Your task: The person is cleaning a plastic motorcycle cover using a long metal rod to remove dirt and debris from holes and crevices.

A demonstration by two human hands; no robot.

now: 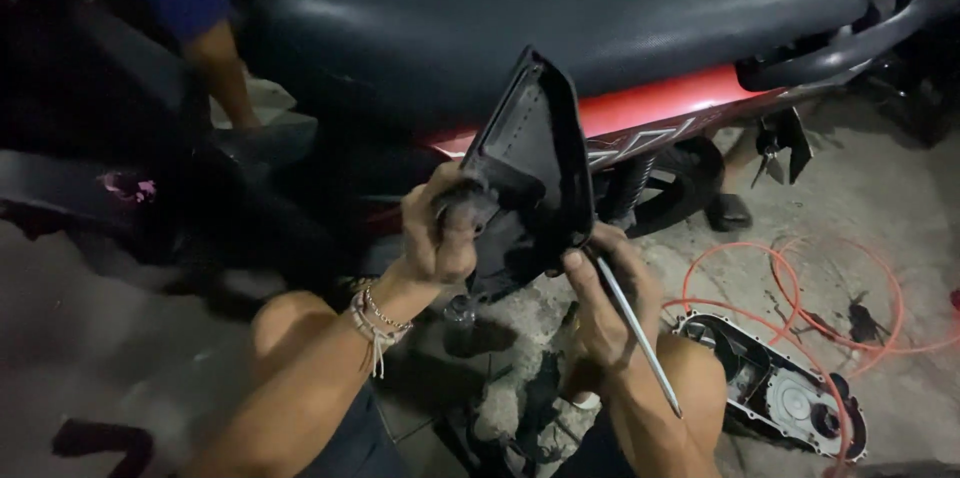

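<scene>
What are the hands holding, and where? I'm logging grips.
Left hand grips the black plastic cover at its lower edge; right hand steadies it, holding a thin metal tool.

I held a black plastic cover panel [535, 163] upright between my hands, its ribbed hollow inner side toward me, its pointed tip above them. A thin metal rod [635, 323] lay slanted across my right palm.

left hand [440, 228] grips black plastic cover [530, 168] | right hand [600, 308] holds screwdriver [640, 333] against it | motorcycle [560, 18] behind
</scene>
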